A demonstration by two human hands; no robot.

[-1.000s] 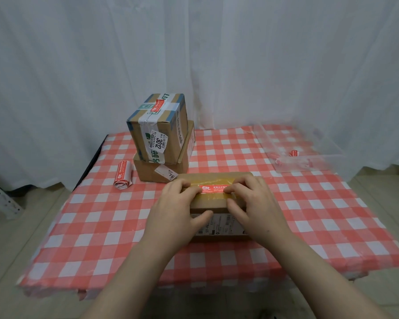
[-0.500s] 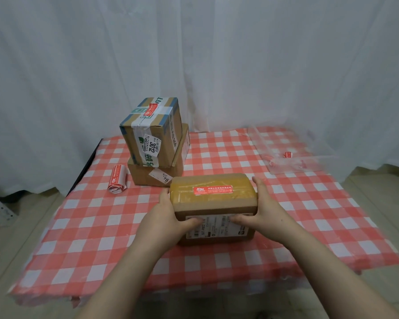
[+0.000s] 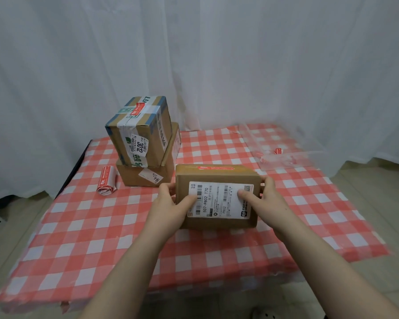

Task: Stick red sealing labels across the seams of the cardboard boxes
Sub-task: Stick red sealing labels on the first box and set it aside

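I am holding the cardboard box (image 3: 217, 199) at both ends, near the middle of the checked surface (image 3: 101, 226). My left grip (image 3: 171, 203) is grasping its left end and my right grip (image 3: 267, 199) is grasping its right end, with the fingers curling round the sides and each thumb pressing on the front face. That face is turning towards me and is carrying a white shipping label (image 3: 220, 200) with barcodes. The red sealing label (image 3: 214, 168) is lying along the box's top face, at the far edge from me. I cannot tell whether the lower edge of the box is touching the surface.

Just beyond and to the left, two more boxes are standing stacked. The upper box (image 3: 139, 130), sitting skewed on the lower box (image 3: 145, 173), is wearing pale tape and a red label (image 3: 137, 108) on top. Left of that stack a roll of red labels (image 3: 106, 181) is lying on the cloth. At the far right a clear plastic bag (image 3: 286, 153) is lying flat with small red pieces showing through it. A white curtain (image 3: 217, 54) is hanging behind everything.
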